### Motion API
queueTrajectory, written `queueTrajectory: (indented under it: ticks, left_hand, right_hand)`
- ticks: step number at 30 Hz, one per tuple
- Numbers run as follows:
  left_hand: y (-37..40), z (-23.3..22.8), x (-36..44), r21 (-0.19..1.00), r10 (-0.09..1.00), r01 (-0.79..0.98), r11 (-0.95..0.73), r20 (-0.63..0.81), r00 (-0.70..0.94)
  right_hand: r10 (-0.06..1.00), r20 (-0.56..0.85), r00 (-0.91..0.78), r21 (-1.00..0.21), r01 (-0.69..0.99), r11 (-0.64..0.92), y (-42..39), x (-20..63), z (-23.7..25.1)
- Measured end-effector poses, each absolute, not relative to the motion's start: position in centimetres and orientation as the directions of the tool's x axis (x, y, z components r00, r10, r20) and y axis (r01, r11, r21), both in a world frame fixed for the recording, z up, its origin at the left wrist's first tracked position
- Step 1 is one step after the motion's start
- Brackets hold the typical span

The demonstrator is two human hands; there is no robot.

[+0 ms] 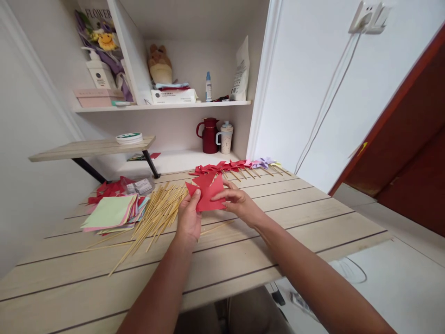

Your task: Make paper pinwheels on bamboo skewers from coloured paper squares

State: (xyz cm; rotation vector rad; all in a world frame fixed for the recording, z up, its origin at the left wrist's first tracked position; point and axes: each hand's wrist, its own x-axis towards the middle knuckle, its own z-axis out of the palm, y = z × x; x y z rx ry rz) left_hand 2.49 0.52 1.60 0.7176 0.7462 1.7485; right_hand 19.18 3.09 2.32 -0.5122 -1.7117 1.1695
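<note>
Both hands hold a piece of red paper (208, 192) with pointed flaps, a little above the wooden table (295, 218). My left hand (188, 218) grips its left edge between thumb and fingers. My right hand (236, 200) pinches its right side. A spread of thin bamboo sticks (156, 213) lies just left of my left hand. One loose stick (217, 227) lies under my hands. A stack of coloured paper squares (111, 212) lies further left.
A row of finished paper pinwheels (239, 166) on sticks, red to purple and yellow, lies along the table's far edge. Red paper scraps and a plastic packet (139, 185) sit at the back left. Shelves behind hold a red jug (209, 135) and a cup (225, 138).
</note>
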Motion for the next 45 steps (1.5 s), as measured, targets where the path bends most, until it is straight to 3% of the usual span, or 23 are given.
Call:
queueTrajectory:
  ticks: [7,19,34,40,45]
  left_hand:
    - [-0.1,2.0,3.2,0.801,0.959,-0.546,-0.245,0.119,-0.255]
    - [-0.2,1.6,3.5,0.821,0.976,-0.538,-0.192,0.101,-0.195]
    - [-0.6,1.9,3.6,0.861,0.992,-0.496,-0.11,0.061,-0.115]
    - [-0.5,1.8,3.8,0.861,0.971,-0.477,-0.179,0.077,-0.225]
    - [-0.7,2.1,3.8,0.843,0.976,-0.511,-0.17,0.074,-0.203]
  right_hand:
    - [0.771,0.53,-0.353,-0.848,-0.186,0.497,3.2,18.9,2.5]
    - [0.894,0.339,-0.295,-0.941,-0.108,0.321,2.8,18.7,2.6]
    - [0.883,0.38,-0.276,-0.925,-0.127,0.359,2.8,18.7,3.1]
    - [0.855,0.423,-0.298,-0.905,-0.178,0.386,3.1,18.7,2.4]
    - [0.834,0.454,-0.314,-0.89,-0.205,0.407,2.9,18.6,2.6]
